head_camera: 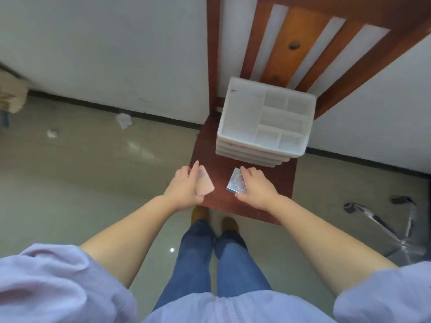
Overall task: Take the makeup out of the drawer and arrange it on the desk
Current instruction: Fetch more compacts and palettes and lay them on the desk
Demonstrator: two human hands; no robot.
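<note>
We look down on a dark red wooden chair seat (261, 206) that serves here as the worktop, and we take the white plastic compartmented organiser with stacked drawers (265, 122) standing at its back as our landmark. The organiser's top tray is split into one large bay on its left and several smaller cells on its right; we cannot tell whether any of them hold anything.

Just in front of the organiser and to its left, our left hand (186, 185) holds a flat, pale pink, rounded-corner makeup case (205, 183) over the front left corner of the seat. The thumb lies along the case's near edge and the fingers curl behind it, so the hand is closed around it; we cannot tell whether the case touches the wood.

Just in front of the organiser and a little to its right, our right hand (256, 185) grips a flat, silvery, square makeup compact with printed lettering (236, 183). The fingers bend over its right edge, and the compact is tilted, its left corner low toward the seat. The two cases are near each other but apart, with bare wood between them.

Below the organiser in the picture we see lilac sleeves (58, 283) pushed up to the elbows, blue jeans (210, 259) and brown shoes (229, 223) on a pale glossy tiled floor (81, 164).
</note>
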